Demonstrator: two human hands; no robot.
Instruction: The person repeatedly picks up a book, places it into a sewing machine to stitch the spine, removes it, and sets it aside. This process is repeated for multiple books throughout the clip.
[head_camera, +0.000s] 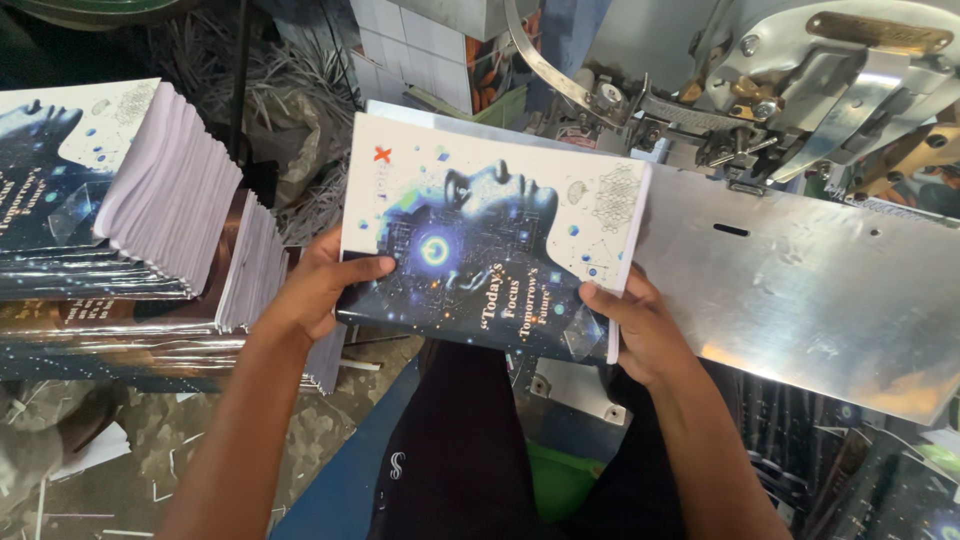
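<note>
I hold a glossy booklet (480, 240) with a dark blue and white cover in both hands, just above my lap. My left hand (310, 295) grips its lower left edge, thumb on the cover. Gripping the lower right corner is my right hand (640, 325). The booklet's far edge lies on the shiny metal table (800, 290) of a grey machine (800, 70) at the upper right.
A tall leaning stack of like booklets (120, 190) stands at the left, on darker ones (150, 330). More glossy covers (860, 470) lie at the lower right. Paper scraps litter the floor (110, 460). Shredded paper strips (290, 80) pile up behind.
</note>
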